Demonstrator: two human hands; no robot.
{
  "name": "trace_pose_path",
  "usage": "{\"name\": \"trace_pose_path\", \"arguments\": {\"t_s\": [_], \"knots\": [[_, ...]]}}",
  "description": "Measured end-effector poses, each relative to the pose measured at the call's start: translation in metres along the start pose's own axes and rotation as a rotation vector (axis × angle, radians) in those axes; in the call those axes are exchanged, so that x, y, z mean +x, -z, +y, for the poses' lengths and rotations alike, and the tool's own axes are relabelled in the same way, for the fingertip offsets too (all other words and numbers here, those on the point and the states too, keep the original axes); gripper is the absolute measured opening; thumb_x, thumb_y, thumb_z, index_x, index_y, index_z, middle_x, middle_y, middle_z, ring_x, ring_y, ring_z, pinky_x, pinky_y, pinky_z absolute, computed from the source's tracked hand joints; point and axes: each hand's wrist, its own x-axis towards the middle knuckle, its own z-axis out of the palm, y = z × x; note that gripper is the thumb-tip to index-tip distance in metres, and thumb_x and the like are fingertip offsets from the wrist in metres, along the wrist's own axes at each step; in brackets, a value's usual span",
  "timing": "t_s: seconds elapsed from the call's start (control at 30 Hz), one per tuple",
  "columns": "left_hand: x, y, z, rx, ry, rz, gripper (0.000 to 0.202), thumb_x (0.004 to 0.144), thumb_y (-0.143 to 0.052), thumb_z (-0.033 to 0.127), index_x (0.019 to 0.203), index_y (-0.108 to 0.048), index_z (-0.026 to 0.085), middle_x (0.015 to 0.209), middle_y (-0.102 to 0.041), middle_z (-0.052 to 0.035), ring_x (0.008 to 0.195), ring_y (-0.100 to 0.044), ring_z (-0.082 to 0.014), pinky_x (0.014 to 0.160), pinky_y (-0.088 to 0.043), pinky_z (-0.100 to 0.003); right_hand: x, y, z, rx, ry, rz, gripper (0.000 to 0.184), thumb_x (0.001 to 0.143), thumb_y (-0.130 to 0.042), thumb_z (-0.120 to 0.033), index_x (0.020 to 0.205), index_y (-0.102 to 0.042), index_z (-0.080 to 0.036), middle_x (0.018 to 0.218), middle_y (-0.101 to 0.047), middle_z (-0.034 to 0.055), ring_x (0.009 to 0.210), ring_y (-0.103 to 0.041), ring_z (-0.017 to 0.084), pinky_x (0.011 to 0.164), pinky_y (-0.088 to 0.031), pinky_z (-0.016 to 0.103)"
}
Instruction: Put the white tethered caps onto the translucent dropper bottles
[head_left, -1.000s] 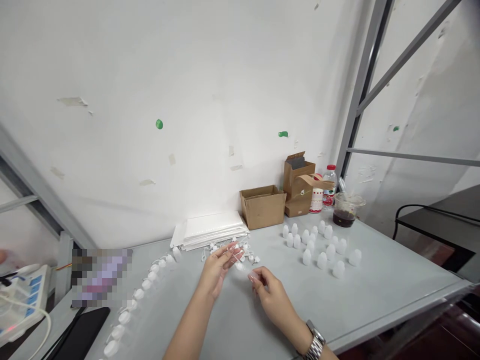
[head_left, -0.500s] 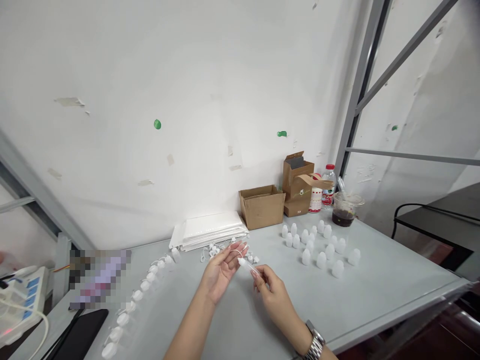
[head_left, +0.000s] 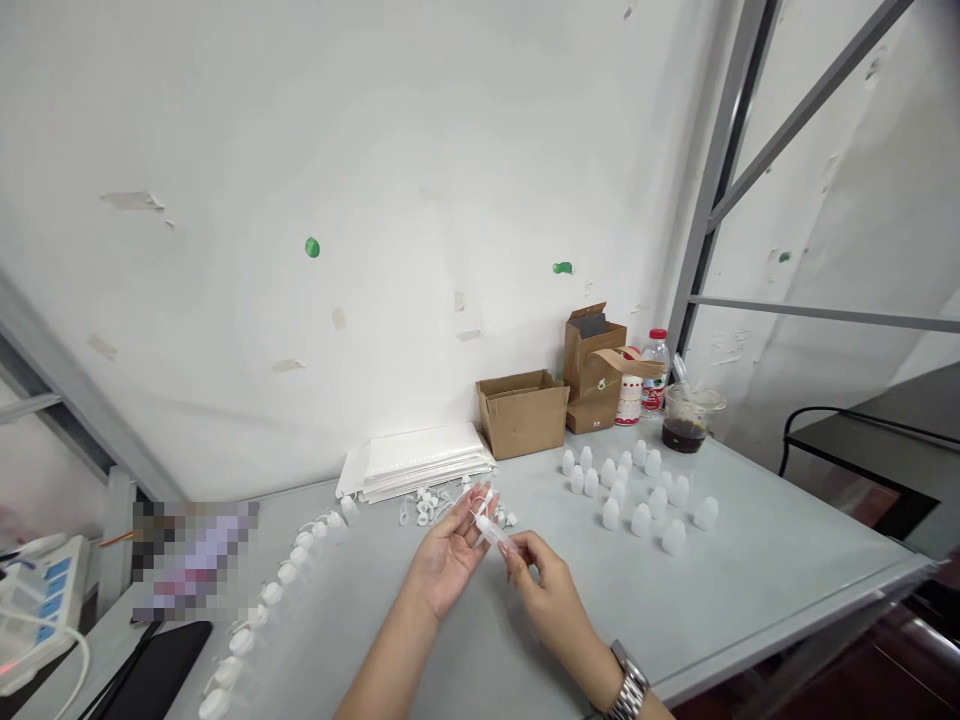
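Over the middle of the table (head_left: 765, 560), a small bottle (head_left: 495, 533) slants, tip toward the back-left corner. The right hand (head_left: 544, 578) pinches its base; the left hand (head_left: 450, 556), palm up, half-curled beside the tip, has an unclear grip. White caps (head_left: 424, 507) lie behind; translucent bottles (head_left: 641, 520) stand rightward.

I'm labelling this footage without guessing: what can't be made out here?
All in the head view:
Held bottle: one end covered by the right hand.
Row of capped bottles: nearest cut off by the bottom edge.
Cardboard box: floor hidden by its front wall.
Brown bag: print too small to read.
Pixelated item: hidden by mosaic.
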Motion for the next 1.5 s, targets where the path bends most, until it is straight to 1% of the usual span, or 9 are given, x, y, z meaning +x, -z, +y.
{"name": "trace_pose_path", "arguments": {"t_s": [0.1,0.23,0.3,0.37,0.53,0.77,1.07,1.3,1.5], "knots": [[0.0009,0.0014,0.0001,0.029,-0.008,0.001,0.014,0.076,-0.056,0.012,0.088,-0.064,0.014,0.106,-0.067,-0.0085,0.100,-0.061,-0.0189,0.080,-0.050,-0.028,0.0003,0.0011,-0.0006,0.000,-0.006,0.033,0.027,0.083,-0.045,-0.043,0.073,-0.054,-0.019,0.063,-0.053,0.0002,0.061,-0.048,0.015,0.061,-0.038,0.026],[0.0023,0.0022,0.0026,0.086,-0.034,0.083,0.010,0.076,-0.057,0.009,0.081,-0.065,0.010,0.094,-0.070,-0.0106,0.085,-0.066,-0.0164,0.080,-0.050,-0.025,0.0012,0.0027,-0.0019,0.015,-0.045,0.130,0.028,0.082,-0.046,-0.044,0.070,-0.053,-0.019,0.063,-0.053,0.0001,0.060,-0.046,0.015,0.058,-0.036,0.025],[0.0025,0.0018,0.0038,0.089,-0.029,0.111,0.009,0.076,-0.056,0.008,0.079,-0.064,0.010,0.089,-0.071,-0.0103,0.080,-0.067,-0.0151,0.078,-0.051,-0.024,0.0015,0.0029,-0.0022,0.022,-0.045,0.132,0.028,0.082,-0.046,-0.044,0.070,-0.053,-0.019,0.062,-0.052,0.0000,0.059,-0.046,0.015,0.058,-0.036,0.025],[0.0021,0.0010,0.0045,0.080,-0.020,0.122,0.009,0.078,-0.054,0.008,0.079,-0.063,0.011,0.087,-0.071,-0.0097,0.076,-0.067,-0.0138,0.075,-0.051,-0.023,0.0014,0.0025,-0.0025,0.017,-0.030,0.095,0.028,0.083,-0.046,-0.043,0.071,-0.053,-0.019,0.062,-0.052,-0.0002,0.060,-0.046,0.015,0.059,-0.036,0.025],[0.0010,-0.0009,0.0038,0.022,0.003,0.072,0.008,0.080,-0.053,0.011,0.083,-0.060,0.014,0.093,-0.070,-0.0084,0.082,-0.067,-0.0151,0.068,-0.052,-0.023,-0.0006,0.0007,-0.0025,-0.013,0.010,0.014,0.026,0.084,-0.045,-0.041,0.075,-0.054,-0.018,0.063,-0.053,0.0001,0.061,-0.047,0.015,0.061,-0.037,0.025],[0.0001,-0.0013,0.0018,0.001,0.014,0.096,0.009,0.078,-0.053,0.008,0.083,-0.058,0.012,0.091,-0.070,-0.0114,0.085,-0.067,-0.0182,0.069,-0.052,-0.026,-0.0007,0.0003,0.0010,-0.035,0.040,0.041,0.024,0.084,-0.045,-0.038,0.075,-0.055,-0.018,0.063,-0.054,0.0001,0.061,-0.048,0.014,0.060,-0.039,0.024],[-0.0003,-0.0029,0.0017,-0.009,0.013,0.102,0.008,0.079,-0.051,0.007,0.082,-0.057,0.012,0.089,-0.071,-0.0129,0.082,-0.067,-0.0184,0.064,-0.053,-0.025,-0.0009,0.0003,0.0007,-0.076,0.043,0.049,0.025,0.083,-0.045,-0.040,0.075,-0.054,-0.018,0.063,-0.054,0.0000,0.060,-0.049,0.014,0.060,-0.040,0.023],[0.0004,-0.0022,0.0020,0.050,-0.019,0.107,0.008,0.077,-0.053,0.006,0.078,-0.059,0.011,0.084,-0.071,-0.0129,0.078,-0.068,-0.0166,0.067,-0.052,-0.022,0.0005,-0.0001,0.0008,-0.094,0.054,0.051,0.024,0.082,-0.047,-0.038,0.072,-0.054,-0.018,0.061,-0.055,0.0002,0.059,-0.050,0.014,0.058,-0.040,0.022],[0.0033,0.0019,-0.0032,0.149,-0.071,0.097,0.009,0.076,-0.055,0.009,0.079,-0.063,0.010,0.086,-0.072,-0.0127,0.083,-0.067,-0.0168,0.073,-0.051,-0.023,-0.0003,-0.0009,0.0003,-0.118,0.076,0.067,0.023,0.082,-0.047,-0.037,0.071,-0.053,-0.018,0.060,-0.056,0.0001,0.056,-0.051,0.013,0.055,-0.040,0.022]]}}
